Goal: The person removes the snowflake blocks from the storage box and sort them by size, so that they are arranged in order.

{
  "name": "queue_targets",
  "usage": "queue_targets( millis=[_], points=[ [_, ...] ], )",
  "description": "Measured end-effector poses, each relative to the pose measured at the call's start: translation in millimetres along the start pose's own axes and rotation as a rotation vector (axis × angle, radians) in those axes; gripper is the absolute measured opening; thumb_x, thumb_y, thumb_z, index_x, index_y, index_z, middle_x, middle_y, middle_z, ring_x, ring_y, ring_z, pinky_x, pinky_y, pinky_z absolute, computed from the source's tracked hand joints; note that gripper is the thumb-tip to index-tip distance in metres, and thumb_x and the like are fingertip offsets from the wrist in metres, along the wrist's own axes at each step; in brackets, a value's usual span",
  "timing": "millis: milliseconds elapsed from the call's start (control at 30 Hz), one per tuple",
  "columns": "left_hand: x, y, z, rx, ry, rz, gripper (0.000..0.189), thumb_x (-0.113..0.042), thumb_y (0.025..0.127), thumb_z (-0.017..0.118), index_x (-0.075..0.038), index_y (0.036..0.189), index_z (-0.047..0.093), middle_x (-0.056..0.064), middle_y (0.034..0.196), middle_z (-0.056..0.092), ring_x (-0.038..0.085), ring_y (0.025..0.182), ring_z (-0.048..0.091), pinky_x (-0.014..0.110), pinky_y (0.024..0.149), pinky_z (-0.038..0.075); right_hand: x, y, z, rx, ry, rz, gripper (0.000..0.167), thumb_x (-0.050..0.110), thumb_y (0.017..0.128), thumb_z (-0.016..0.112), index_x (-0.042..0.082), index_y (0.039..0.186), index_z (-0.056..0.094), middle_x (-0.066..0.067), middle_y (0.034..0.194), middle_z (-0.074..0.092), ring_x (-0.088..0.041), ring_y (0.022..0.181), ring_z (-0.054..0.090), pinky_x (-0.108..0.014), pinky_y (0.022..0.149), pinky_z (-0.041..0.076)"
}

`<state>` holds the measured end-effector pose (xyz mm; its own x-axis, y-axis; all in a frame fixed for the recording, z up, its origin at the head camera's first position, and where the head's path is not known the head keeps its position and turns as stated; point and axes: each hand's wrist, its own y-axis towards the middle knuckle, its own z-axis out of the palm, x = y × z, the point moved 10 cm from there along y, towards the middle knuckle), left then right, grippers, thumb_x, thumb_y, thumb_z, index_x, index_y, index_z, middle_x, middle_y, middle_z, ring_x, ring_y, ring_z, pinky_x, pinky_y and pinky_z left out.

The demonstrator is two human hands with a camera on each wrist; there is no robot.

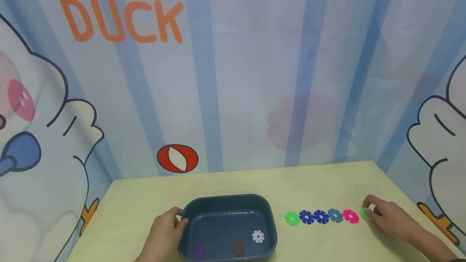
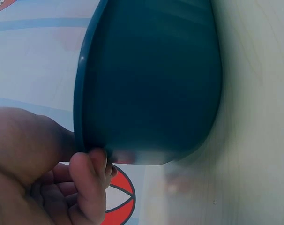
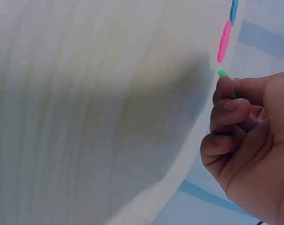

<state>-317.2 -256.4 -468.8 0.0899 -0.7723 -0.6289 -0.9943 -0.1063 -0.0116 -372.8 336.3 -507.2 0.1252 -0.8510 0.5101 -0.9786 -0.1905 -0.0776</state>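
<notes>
My left hand (image 1: 164,229) grips the left rim of a dark blue plastic tray (image 1: 227,201), thumb on the inside edge. Three notched discs lie in the tray: a white one (image 1: 258,236), a brown one (image 1: 238,249) and a purple one (image 1: 199,252). At the right, my right hand (image 1: 391,217) pinches a green notched disc (image 1: 365,214) between thumb and finger, partly hidden by the fingertips. Just left of it runs a row on the table: a pink disc (image 1: 351,216), a light blue disc (image 1: 335,215), two dark blue discs (image 1: 321,216) and another green disc (image 1: 292,218).
The pale wooden table (image 1: 145,197) ends at a fabric backdrop (image 1: 247,92) with blue stripes, orange lettering and a printed red-and-white ball (image 1: 177,158). Printed side panels with white cartoon figures stand left and right of the table.
</notes>
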Motion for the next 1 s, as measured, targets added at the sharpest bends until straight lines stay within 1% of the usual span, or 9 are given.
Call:
queue_targets(
  millis=[200,433,600,700,767,867,1000],
  points=[
    [0.4,0.2,0.2,-0.004,0.006,-0.003,0.025,-0.009,0.100,0.071,0.008,0.119,0.069,0.002,0.071,0.061,0.015,0.061,0.056,0.031,0.055,0.048,1,3.6,6,0.011,-0.018,0.008,0.007,0.011,0.106,0.060,0.010,0.113,0.061,0.000,0.063,0.052,-0.014,0.057,0.047,-0.028,0.056,0.037],
    [0.3,0.4,1.6,0.006,0.003,-0.013,0.026,-0.010,0.101,0.071,0.008,0.119,0.069,0.001,0.071,0.062,0.015,0.062,0.057,0.031,0.055,0.048,-3,5.7,10,0.030,-0.052,0.029,0.008,0.011,0.104,0.062,0.012,0.112,0.063,0.000,0.064,0.053,-0.014,0.056,0.045,-0.028,0.055,0.035],
    [-0.4,0.0,0.6,0.002,0.004,-0.010,0.025,-0.010,0.101,0.070,0.008,0.119,0.069,0.001,0.071,0.062,0.015,0.062,0.056,0.031,0.056,0.048,2,4.9,2,-0.023,-0.099,-0.002,0.014,0.013,0.104,0.063,0.010,0.117,0.063,0.001,0.065,0.051,-0.013,0.056,0.042,-0.028,0.053,0.032],
    [-1.3,0.3,0.2,0.000,0.006,-0.006,0.025,-0.010,0.101,0.071,0.008,0.118,0.069,0.001,0.071,0.062,0.014,0.062,0.056,0.031,0.056,0.048,11,1.6,-6,-0.065,-0.110,-0.029,0.017,0.013,0.105,0.062,0.008,0.122,0.062,0.001,0.066,0.048,-0.011,0.055,0.038,-0.028,0.052,0.030],
    [-1.3,0.5,0.2,0.000,0.009,-0.008,0.025,-0.010,0.101,0.071,0.008,0.118,0.069,0.001,0.072,0.062,0.014,0.062,0.057,0.031,0.056,0.048,22,0.2,-9,-0.073,-0.096,-0.048,0.018,0.014,0.106,0.062,0.008,0.123,0.063,0.001,0.065,0.046,-0.010,0.054,0.036,-0.027,0.052,0.029],
    [-0.4,0.9,0.6,0.001,0.011,-0.016,0.026,-0.010,0.100,0.071,0.008,0.119,0.069,0.001,0.073,0.063,0.014,0.063,0.057,0.031,0.056,0.049,42,-1.1,-8,-0.057,-0.060,-0.087,0.017,0.016,0.107,0.061,0.009,0.123,0.063,0.002,0.066,0.046,-0.008,0.054,0.034,-0.027,0.052,0.029],
    [0.2,0.9,1.6,0.002,0.008,-0.022,0.026,-0.010,0.100,0.071,0.008,0.120,0.069,0.002,0.073,0.062,0.015,0.064,0.057,0.031,0.056,0.049,72,-2.6,2,-0.019,-0.026,-0.141,0.019,0.024,0.108,0.062,0.011,0.122,0.063,0.003,0.067,0.051,-0.006,0.054,0.036,-0.026,0.052,0.031]
  ],
)
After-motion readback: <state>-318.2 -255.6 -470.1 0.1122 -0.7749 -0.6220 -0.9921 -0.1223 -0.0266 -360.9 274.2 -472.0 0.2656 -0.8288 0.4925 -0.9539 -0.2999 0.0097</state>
